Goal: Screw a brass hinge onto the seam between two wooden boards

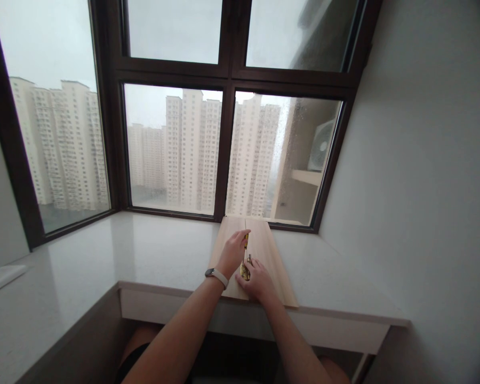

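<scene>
Two pale wooden boards [278, 274] lie side by side on the white sill, with a dark seam between them. My left hand [232, 250], with a watch on its wrist, is closed around the yellow-and-black handle of a screwdriver [246, 240]. The thin shaft points down toward a brass-coloured metal fitting [245, 272] near the seam. My right hand [260, 280] rests on the boards, its thumb and fingers closed about the fitting and partly covering it. The fitting's exact kind and the screwdriver's tip are too small to make out.
The boards lie on a white stone sill [164, 245] and reach its front edge. Behind stands a dark window frame [220, 160], with a white wall [404, 186] to the right. A flat white object [2, 277] lies at the far left. My legs are under the sill.
</scene>
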{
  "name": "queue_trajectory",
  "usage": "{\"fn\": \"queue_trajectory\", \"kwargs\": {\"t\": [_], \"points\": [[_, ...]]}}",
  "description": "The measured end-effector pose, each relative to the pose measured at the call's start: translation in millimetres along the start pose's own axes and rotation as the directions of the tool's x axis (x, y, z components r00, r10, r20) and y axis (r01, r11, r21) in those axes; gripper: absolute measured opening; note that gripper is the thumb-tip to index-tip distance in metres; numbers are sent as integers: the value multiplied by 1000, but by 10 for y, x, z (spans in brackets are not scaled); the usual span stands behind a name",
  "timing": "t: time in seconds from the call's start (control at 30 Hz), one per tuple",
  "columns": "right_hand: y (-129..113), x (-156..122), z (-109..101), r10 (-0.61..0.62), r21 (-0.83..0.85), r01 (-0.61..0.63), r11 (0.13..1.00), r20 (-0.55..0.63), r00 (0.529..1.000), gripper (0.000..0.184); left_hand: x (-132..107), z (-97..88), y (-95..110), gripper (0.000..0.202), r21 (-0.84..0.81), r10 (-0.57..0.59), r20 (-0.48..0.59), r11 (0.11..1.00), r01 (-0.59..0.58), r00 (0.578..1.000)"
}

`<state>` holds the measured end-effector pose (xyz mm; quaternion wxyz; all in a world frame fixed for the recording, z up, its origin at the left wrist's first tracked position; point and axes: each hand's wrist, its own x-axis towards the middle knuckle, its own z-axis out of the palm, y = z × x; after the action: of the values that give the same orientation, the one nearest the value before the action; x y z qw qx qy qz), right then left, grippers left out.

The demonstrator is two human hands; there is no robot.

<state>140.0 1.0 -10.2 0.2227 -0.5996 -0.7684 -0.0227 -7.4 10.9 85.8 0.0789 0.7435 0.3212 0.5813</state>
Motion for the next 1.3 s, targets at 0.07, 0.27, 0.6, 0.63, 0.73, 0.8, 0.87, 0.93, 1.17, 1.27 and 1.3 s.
{"fn": "queue_trajectory", "kwargs": {"t": [0.07,0.27,0.6,0.63,0.73,0.8,0.87,0.93,1.17,1.27,1.3], "points": [[2,0,1,0,0,0,1000,2,1000,73,5,-12,11,32,4,0,6,1000,0,1000],[2,-3,3,0,-12,0,1000,-2,1000,73,15,10,12,29,-39,-24,-17,999,24,1000],[-9,-15,-20,12,-3,-12,1000,12,1000,74,6,-25,-45,29,-50,-64,-36,997,62,997],[-10,-17,-24,11,-2,-11,1000,11,1000,74,6,-24,-45,28,-64,-69,-41,996,66,997],[-9,-17,-29,12,-2,-12,1000,13,1000,73,13,-14,-39,26,-103,-73,-52,992,67,996],[-3,-13,-22,16,-3,-16,1000,17,1000,74,21,-9,-36,24,-113,-82,-65,991,74,995],[7,-9,-11,18,-4,-18,1000,21,1000,75,27,-8,-41,24,-111,-90,-79,991,81,993],[18,-5,0,14,-5,-14,1000,20,1000,76,31,-11,-53,25,-110,-84,-83,991,74,993],[25,-9,1,-2,2,2,1000,7,1000,75,25,5,-84,29,-152,-91,-33,985,85,995],[23,-8,-2,-2,0,2,1000,7,1000,75,27,20,-75,29,-148,-103,-27,984,98,994],[23,-6,-1,-1,-1,1,1000,6,1000,75,28,22,-70,29,-152,-105,-28,983,99,994]]}}
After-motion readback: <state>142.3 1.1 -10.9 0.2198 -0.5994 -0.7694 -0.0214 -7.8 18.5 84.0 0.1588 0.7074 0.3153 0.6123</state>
